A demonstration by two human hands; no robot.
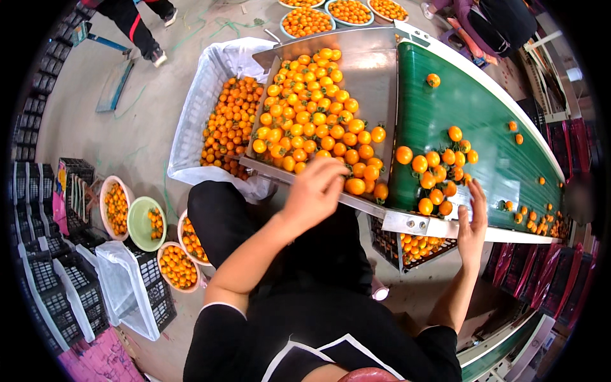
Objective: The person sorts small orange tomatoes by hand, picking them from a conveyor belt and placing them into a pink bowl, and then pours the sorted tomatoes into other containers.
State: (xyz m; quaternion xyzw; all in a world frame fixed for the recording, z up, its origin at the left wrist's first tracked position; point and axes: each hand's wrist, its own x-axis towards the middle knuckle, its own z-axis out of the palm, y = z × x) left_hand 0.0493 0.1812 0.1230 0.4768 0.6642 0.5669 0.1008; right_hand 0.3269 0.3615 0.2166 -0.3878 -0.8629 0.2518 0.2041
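Note:
Orange cherry tomatoes [312,108] cover much of a sloping metal tray [375,63] in front of me. My left hand [315,194] is over the tray's near edge, its fingers curled, beside the lowest tomatoes. Whatever it may hold is hidden. On the green conveyor belt [439,114], right of the tray, a loose cluster of cherry tomatoes [439,175] lies close to the near rail. My right hand [472,226] is at that rail, just right of the cluster, with fingers apart and nothing in them.
A white-lined crate [191,121] of tomatoes stands left of the tray. Tubs [146,223] and stacked black crates [38,254] stand at left. Below the rail is another tomato crate [420,248]. Bowls [307,22] of tomatoes and other people [503,25] are at the far side.

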